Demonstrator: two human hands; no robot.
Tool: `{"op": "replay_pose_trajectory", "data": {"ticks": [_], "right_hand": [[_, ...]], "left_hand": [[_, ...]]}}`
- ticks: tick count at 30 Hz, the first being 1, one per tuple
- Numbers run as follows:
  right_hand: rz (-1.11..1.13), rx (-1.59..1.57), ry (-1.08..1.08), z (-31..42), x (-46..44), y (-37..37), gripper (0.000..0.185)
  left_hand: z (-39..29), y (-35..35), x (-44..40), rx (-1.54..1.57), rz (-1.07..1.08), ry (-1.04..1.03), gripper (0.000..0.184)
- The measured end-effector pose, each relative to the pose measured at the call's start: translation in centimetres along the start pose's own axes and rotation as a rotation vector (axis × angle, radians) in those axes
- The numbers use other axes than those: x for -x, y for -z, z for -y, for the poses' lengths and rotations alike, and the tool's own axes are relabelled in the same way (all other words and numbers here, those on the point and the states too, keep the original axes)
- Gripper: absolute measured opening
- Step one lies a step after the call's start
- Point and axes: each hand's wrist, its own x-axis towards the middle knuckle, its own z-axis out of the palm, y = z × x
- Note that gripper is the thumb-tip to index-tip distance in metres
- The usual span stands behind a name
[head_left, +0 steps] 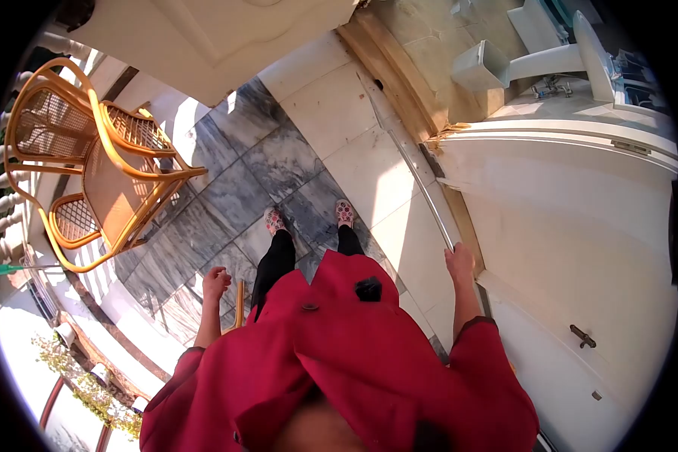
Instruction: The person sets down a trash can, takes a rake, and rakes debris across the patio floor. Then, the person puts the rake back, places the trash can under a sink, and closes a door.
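My right hand point(459, 261) is closed around the end of a long thin metal rod point(420, 179), which slants up and left over the pale floor tiles toward the doorway. On the other side, my left hand point(217, 283) hangs over the grey marble tiles point(248, 173) with its fingers curled; whether it holds anything small is too unclear to make out. Close beside it stands a thin wooden piece point(239, 303), partly hidden by the red coat point(354, 331).
A rattan chair point(117, 177) stands at the left by a white balustrade point(4, 203). White doors point(550, 218) are at the right and top. Beyond the wooden threshold point(399, 71) are a bin point(481, 66) and bathroom fixtures. Potted plants point(90, 384) stand lower left.
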Motion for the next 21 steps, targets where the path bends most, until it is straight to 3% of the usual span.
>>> {"op": "replay_pose_trajectory", "data": {"ticks": [2, 3, 5, 7, 8, 9, 11, 15, 17, 21], "right_hand": [[0.163, -0.233, -0.063, -1.6, 7.3, -6.3, 0.028], [0.348, -0.613, -0.235, 1.0, 10.8, -5.1, 0.030], [0.186, -0.480, -0.093, 1.0, 16.1, -12.9, 0.033], [0.363, -0.698, -0.322, 3.7, 19.1, -14.7, 0.036], [0.293, -0.680, -0.323, 5.5, 19.7, -15.4, 0.038], [0.398, -0.589, -0.393, 6.3, 19.8, -15.5, 0.038], [0.303, -0.499, -0.338, 7.8, 17.7, -15.9, 0.039], [0.101, -0.524, -0.267, 10.7, 3.1, -14.2, 0.038], [0.119, -0.533, -0.290, 10.3, -1.5, -11.5, 0.037], [0.107, -0.548, -0.369, 5.2, 5.0, -12.6, 0.040]], "left_hand": [[-0.5, 2.7, -0.9, 0.061, 0.030, 0.046, 0.021], [0.0, 3.6, -1.7, 0.058, -0.005, 0.054, 0.021], [-0.7, 4.7, -2.2, 0.029, 0.028, 0.082, 0.020], [-2.0, 4.5, -1.9, -0.014, 0.022, 0.054, 0.021], [-2.8, 4.2, -1.7, -0.009, 0.050, 0.038, 0.021], [-3.7, 3.9, -1.2, -0.062, 0.064, 0.006, 0.021], [-5.5, 3.3, -0.6, -0.152, 0.142, -0.069, 0.021], [-8.8, 2.4, -0.4, -0.380, 0.215, -0.187, 0.023], [-10.6, 2.5, -0.7, -0.401, 0.170, -0.190, 0.023], [-13.4, 2.1, 0.2, -0.381, 0.112, -0.221, 0.023]]}}
